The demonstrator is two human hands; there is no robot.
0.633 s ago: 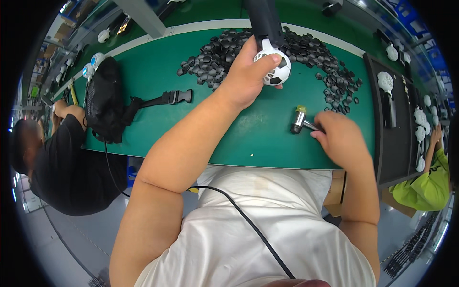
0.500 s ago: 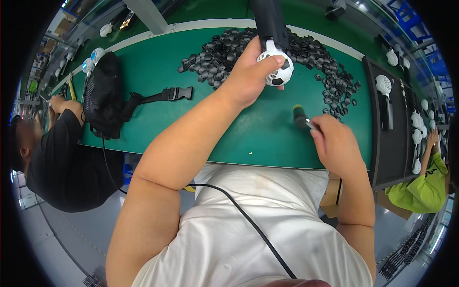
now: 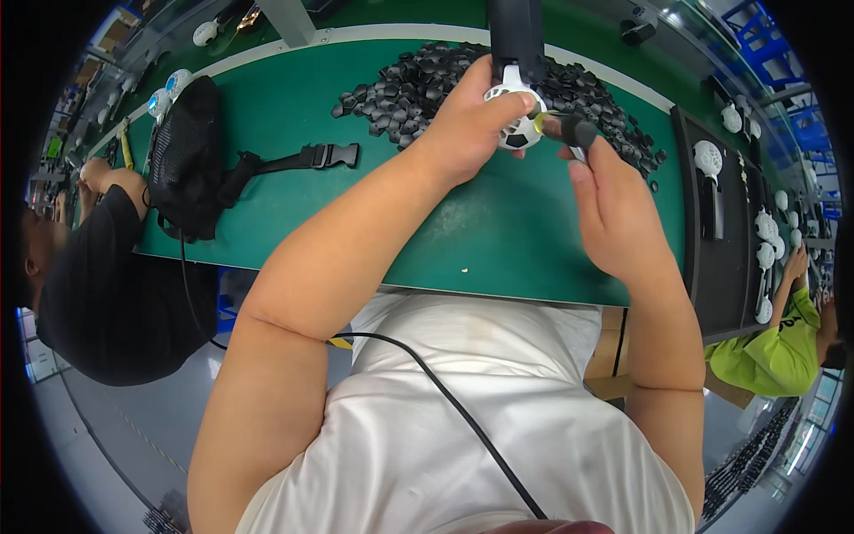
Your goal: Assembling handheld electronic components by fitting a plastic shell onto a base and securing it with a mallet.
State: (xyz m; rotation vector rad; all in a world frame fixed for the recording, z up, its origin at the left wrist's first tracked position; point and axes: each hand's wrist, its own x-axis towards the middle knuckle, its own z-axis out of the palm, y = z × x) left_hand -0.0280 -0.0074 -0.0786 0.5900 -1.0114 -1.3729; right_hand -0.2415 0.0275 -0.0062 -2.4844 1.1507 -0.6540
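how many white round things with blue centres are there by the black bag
2: the upper one by the black bag's upper left side, the lower one just left of it. The bag might hide more.

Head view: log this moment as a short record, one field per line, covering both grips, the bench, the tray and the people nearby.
Left grip: closed on ball
Ball: white with black patches, joined to black handle
Right grip: holds hammer
Hammer: yellow tip toward ball; contact unclear
Bench: green, black pieces heaped on far side, black bag at left
Tray: dark, at right, white fan in it
People: black shirt at left, lime shirt at right
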